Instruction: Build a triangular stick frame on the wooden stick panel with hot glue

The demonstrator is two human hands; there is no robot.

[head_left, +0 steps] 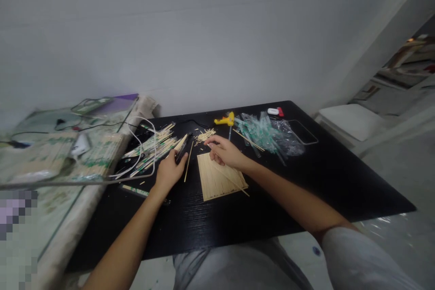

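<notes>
My left hand (170, 171) rests on the black table (306, 176), its fingers closed round a dark tool (182, 147) that looks like cutters or pliers. A single wooden stick (188, 168) lies just to its right. My right hand (224, 150) is curled over the far edge of a flat panel of wooden sticks (217, 181), fingers bent and pressing down; what they pinch, if anything, is hidden. A long thin stick (234, 181) lies across the panel. Short cut stick pieces (205, 135) are scattered just beyond my right hand.
A yellow glue gun (224, 120) lies at the back of the table. Empty clear and green wrappers (268, 136) are piled at the right. Wrapped chopsticks (152, 147) and white cables (141, 154) lie at the left. A cluttered glass-topped table (50, 154) adjoins.
</notes>
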